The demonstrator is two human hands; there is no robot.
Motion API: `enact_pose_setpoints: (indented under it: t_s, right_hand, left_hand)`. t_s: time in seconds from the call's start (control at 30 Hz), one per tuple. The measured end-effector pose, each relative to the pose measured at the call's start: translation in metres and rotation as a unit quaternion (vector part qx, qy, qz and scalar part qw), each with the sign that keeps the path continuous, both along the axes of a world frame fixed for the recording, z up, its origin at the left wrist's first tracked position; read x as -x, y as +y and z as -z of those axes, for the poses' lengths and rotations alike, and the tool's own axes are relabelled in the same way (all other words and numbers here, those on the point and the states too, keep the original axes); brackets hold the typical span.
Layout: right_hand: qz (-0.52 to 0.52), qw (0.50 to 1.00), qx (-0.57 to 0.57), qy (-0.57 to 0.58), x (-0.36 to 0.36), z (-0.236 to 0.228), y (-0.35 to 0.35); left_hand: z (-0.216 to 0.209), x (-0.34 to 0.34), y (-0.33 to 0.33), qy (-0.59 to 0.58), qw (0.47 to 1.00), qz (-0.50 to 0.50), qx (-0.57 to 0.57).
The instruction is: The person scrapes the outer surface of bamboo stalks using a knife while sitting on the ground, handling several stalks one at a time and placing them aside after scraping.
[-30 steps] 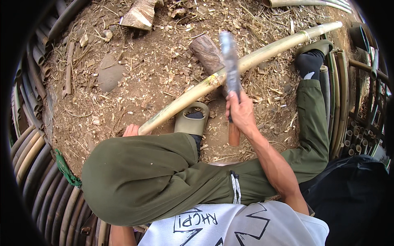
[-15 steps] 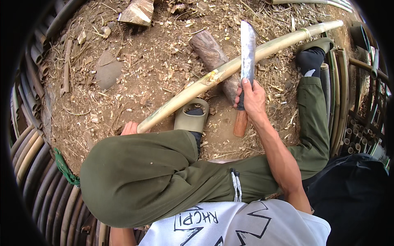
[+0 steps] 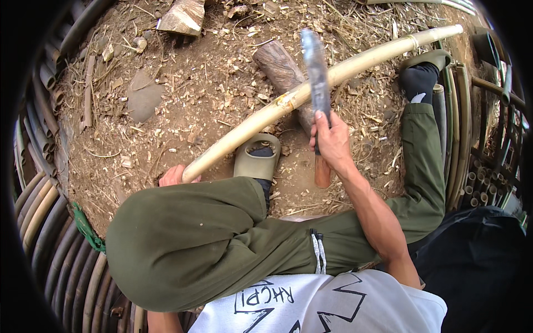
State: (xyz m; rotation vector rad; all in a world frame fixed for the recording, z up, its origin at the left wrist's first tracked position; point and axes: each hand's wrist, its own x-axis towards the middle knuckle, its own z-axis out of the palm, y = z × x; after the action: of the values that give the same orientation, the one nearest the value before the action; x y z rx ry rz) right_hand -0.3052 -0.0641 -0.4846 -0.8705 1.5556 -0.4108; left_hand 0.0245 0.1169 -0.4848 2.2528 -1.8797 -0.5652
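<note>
Right hand [image 3: 332, 141] clenched on wooden-handled broad-bladed chopping knife [image 3: 316, 72], blade blurred, raised over long pale peeled bamboo pole [image 3: 311, 91] resting across brown log block [image 3: 280, 69]. Left hand [image 3: 173, 175] apparently grips pole's near end. One notch visible; most length uncut.

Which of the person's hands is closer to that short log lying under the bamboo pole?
The right hand. It grips the knife right beside the log, near its lower end. The left hand holds the bamboo pole at its near end, well away.
</note>
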Motion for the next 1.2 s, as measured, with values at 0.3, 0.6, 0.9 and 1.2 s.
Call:
enact_pose_setpoints:
  t_s: [0.3,0.6,0.9,1.2]
  right_hand:
    - [0.051,0.998,0.01,-0.037,-0.005,0.001,-0.002]
    - [-0.042,0.994,-0.07,-0.071,0.016,-0.01,0.015]
    - [-0.098,0.994,-0.035,0.019,0.008,-0.013,0.001]
    - [-0.082,0.996,-0.025,0.002,0.002,-0.003,0.007]
  left_hand:
    - [-0.008,-0.006,-0.005,0.023,0.998,0.029,-0.043]
    - [-0.007,0.006,-0.014,0.041,0.999,0.027,-0.016]
    - [-0.013,0.008,-0.005,0.014,0.999,0.011,-0.028]
    - [-0.013,0.011,0.003,0.013,1.0,0.004,-0.025]
